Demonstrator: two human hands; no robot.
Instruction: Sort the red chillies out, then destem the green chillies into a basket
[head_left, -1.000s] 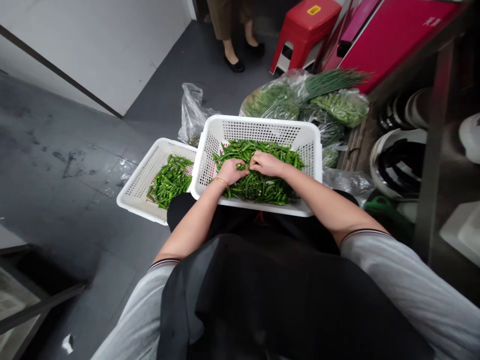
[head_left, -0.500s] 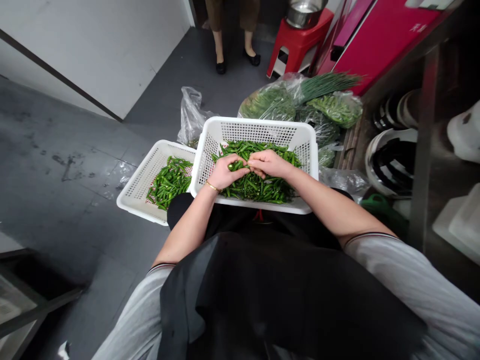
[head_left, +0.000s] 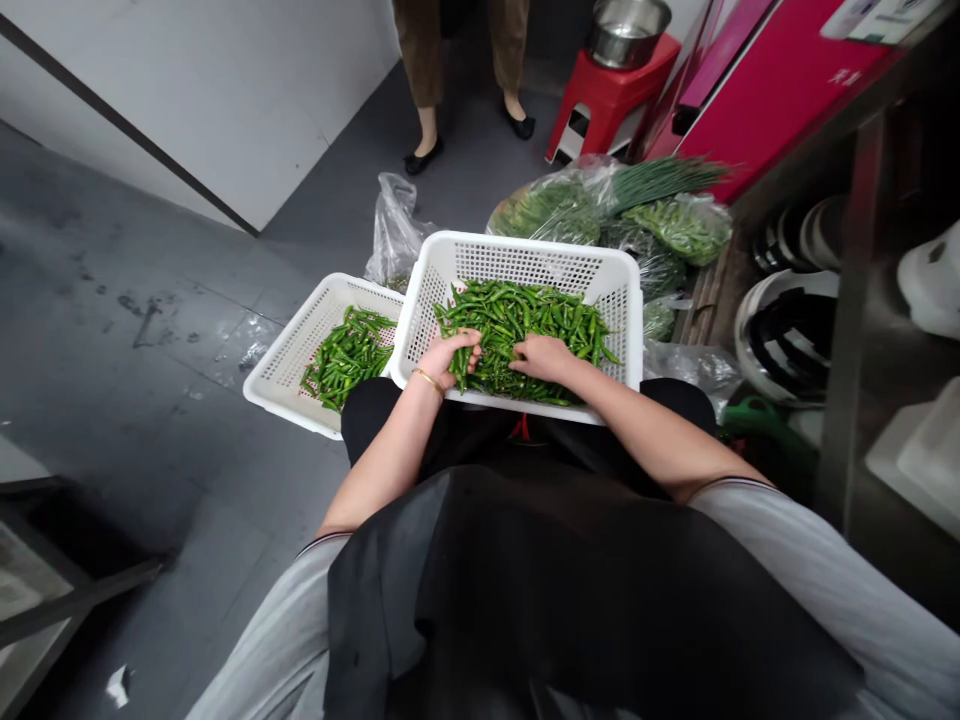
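A white plastic basket (head_left: 622, 290) rests on my lap, filled with green chili peppers (head_left: 525, 315). My left hand (head_left: 446, 358) lies at the near left of the pile, fingers curled around a few peppers. My right hand (head_left: 546, 357) sits beside it on the pile, fingers bent down into the peppers; what it holds is hidden. A second, shallower white basket (head_left: 289, 355) stands on the floor to the left with a smaller heap of green peppers (head_left: 349, 355).
Clear bags of green vegetables (head_left: 600, 205) lie on the floor beyond the basket. A red stool (head_left: 600, 95) carries a metal bowl (head_left: 626, 25). Another person's legs (head_left: 465, 70) stand at the back. Shelving with bowls (head_left: 795, 320) is at right.
My hands have moved apart and lowered toward the near edge of the pile. The view has shifted slightly, and the other person's feet have stepped.
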